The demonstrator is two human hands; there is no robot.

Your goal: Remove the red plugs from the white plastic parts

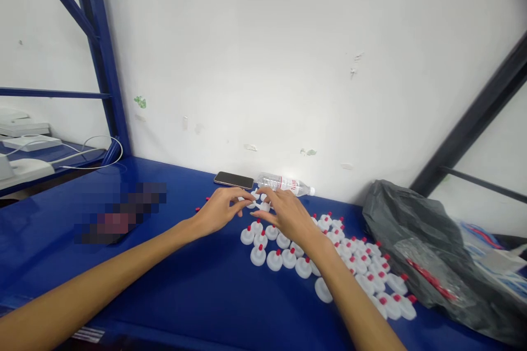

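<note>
My left hand (224, 208) is closed, with thumb and forefinger pinched together at the narrow end of a white piece. Facing it, my right hand (287, 216) curls its thumb and fingers round a white nozzle cap (264, 207), which its fingers partly hide. What exactly sits in the left fingertips is too small to make out. Below and to the right of the hands stand many white, round-based nozzle caps with red tips (275, 260). A few white caps without visible red tips (254, 196) lie just behind the fingers.
A phone (234, 180) and a clear plastic bottle (284, 183) lie by the wall. On the right, a dark plastic bag (395, 219) bears a clear bag of red pieces (432, 277). A blurred-out object (119, 222) lies left on the blue table (197, 296).
</note>
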